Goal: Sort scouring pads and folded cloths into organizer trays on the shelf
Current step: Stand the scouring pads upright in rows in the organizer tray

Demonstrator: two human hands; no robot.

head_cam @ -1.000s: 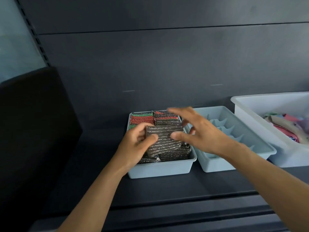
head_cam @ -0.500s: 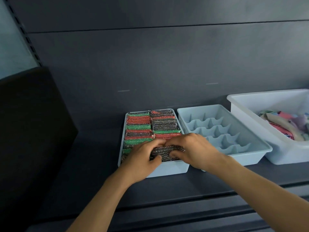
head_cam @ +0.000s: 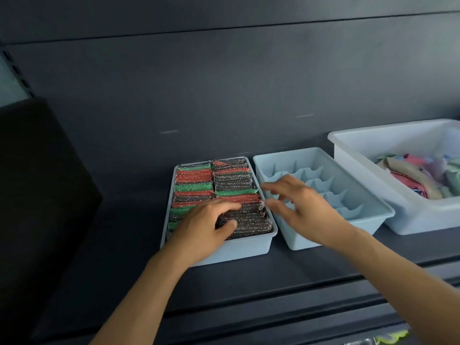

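The left tray (head_cam: 249,242) on the shelf (head_cam: 249,277) was packed with scouring pads (head_cam: 194,174) standing on edge in two rows of red, green and dark ones. The dark pads (head_cam: 251,224) filled its near right corner. The left hand (head_cam: 204,227) lay over those near pads, fingers bent across their tops and thumb against the near face. Whether it pinched one or only pressed down could not be told. The right hand (head_cam: 298,205) hovered with its fingers spread and holding nothing, over the wall between this tray and the divided tray (head_cam: 361,202), whose visible compartments were bare.

The folded cloths (head_cam: 410,173) lay heaped in the white bin (head_cam: 348,145) at the far right, well apart from both hands.

The pads looked light, springy and rough, with a glittery mesh skin, so they probably gripped well and would not slip. Packed this tightly, they would likely bulge up unless pushed flat, and one is best taken by its two broad faces near the top edge. The cloths seemed soft and limp. A fold would probably fall open unless the cloth was pinched across its whole thickness and supported from below.
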